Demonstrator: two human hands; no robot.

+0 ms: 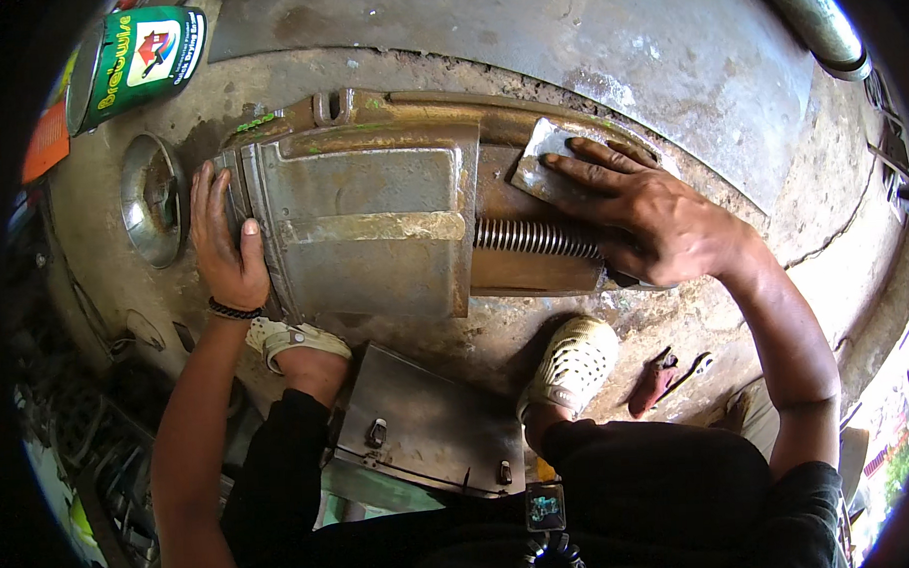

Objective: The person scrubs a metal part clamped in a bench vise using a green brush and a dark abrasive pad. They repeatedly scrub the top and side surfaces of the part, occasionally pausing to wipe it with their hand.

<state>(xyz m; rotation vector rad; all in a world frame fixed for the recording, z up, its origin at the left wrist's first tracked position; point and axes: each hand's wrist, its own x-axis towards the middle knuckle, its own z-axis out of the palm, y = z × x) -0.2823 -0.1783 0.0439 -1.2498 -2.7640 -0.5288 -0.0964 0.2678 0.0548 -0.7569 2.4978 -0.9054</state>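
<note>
A grey-brown rusty metal casing (372, 227) sits between the hands; a green paint tin (136, 60) lies above the left hand (228, 252), cream perforated clogs (575, 360) below.

Dull, scuffed metal panel (372, 227)
</note>
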